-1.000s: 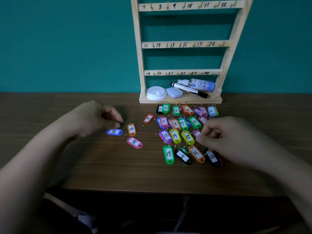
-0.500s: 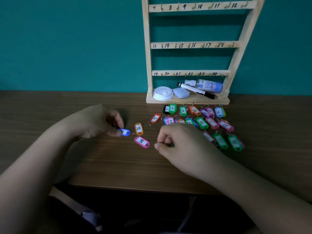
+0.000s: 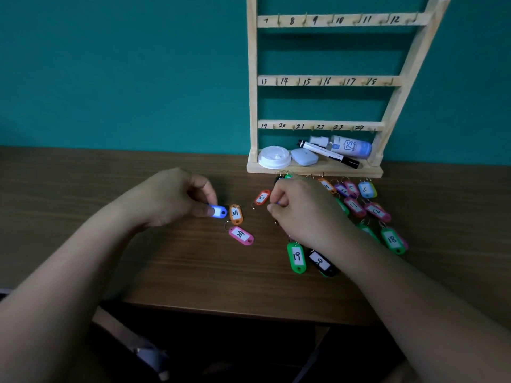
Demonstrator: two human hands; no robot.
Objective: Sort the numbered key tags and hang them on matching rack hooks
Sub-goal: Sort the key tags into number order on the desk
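1. Two bare hands work low over the brown bench (image 3: 116,252), apart from each other, in front of a teal wall.
2. The left hand (image 3: 177,197) has thumb and forefinger curled onto the left end of a blue tag (image 3: 219,212), which lies flat on the bench; its number cannot be read.
3. Just right of that tag lies an orange tag marked 24 (image 3: 235,214), and just below it a pink tag also marked 24 (image 3: 241,235).
4. The right hand (image 3: 307,214) is curled, fingertips together, over the main scatter of tags. A sliver of blue shows at the fingertips, but I cannot tell what, if anything, it grips.
5. A red-orange tag (image 3: 262,197) lies just left of those fingertips.
6. Below the right wrist lie a green tag marked 19 (image 3: 296,257) and, beside it, a black tag (image 3: 320,262).
7. To the right of the hand are a light-blue tag marked 6 (image 3: 365,189), several pink tags and a green tag marked 18 (image 3: 392,239).
8. The wooden rack (image 3: 252,78) stands at the back of the bench, its rails numbered 7–12, 13–18 and 19–24; no tag hangs on the hooks in view.
9. On the rack's base lie a white lid (image 3: 274,157), a marker (image 3: 329,157) and a spray bottle (image 3: 348,146).
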